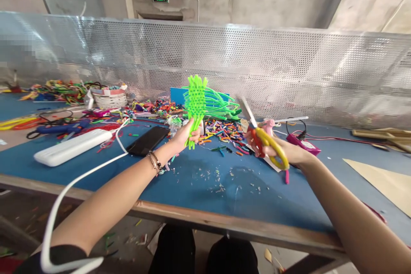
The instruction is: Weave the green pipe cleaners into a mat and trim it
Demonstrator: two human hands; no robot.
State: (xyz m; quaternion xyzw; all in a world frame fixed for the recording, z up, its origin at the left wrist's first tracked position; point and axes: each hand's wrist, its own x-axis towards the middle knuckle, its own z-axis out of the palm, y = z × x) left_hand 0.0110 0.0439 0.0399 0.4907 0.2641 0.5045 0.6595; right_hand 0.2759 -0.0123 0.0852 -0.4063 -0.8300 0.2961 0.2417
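In my left hand (185,134) I grip the lower ends of a woven bundle of bright green fuzzy stems (197,96), which look like pipe cleaners. It stands upright above the table, and looser green strands (221,102) spread out to the right behind it. My right hand (272,147) is wrapped around scissors (268,140) with yellow and red handles. Their blades point up and left, smeared by motion, and are apart from the green weave. Whether the blades are spread I cannot tell.
Many short coloured stem pieces (221,130) lie behind my hands. A black phone (148,140), a white power strip (73,146) with its cable, and a white basket (109,96) are at left. A purple device (303,143) sits at right. A perforated metal screen (205,55) borders the table.
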